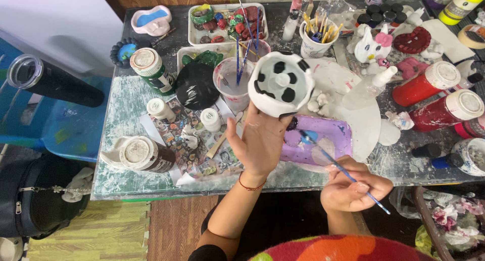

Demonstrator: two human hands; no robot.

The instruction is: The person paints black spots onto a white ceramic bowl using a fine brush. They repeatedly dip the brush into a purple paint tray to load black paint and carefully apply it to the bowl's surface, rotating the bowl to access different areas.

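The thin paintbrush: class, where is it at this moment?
In the head view, the paintbrush is in the right hand, right of centre, its tip on the purple tray.

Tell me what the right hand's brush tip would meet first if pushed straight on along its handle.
The right hand aims its thin paintbrush up-left; its tip already seems to be at the purple palette tray, so probably the blue paint blob there, though depth is unclear.
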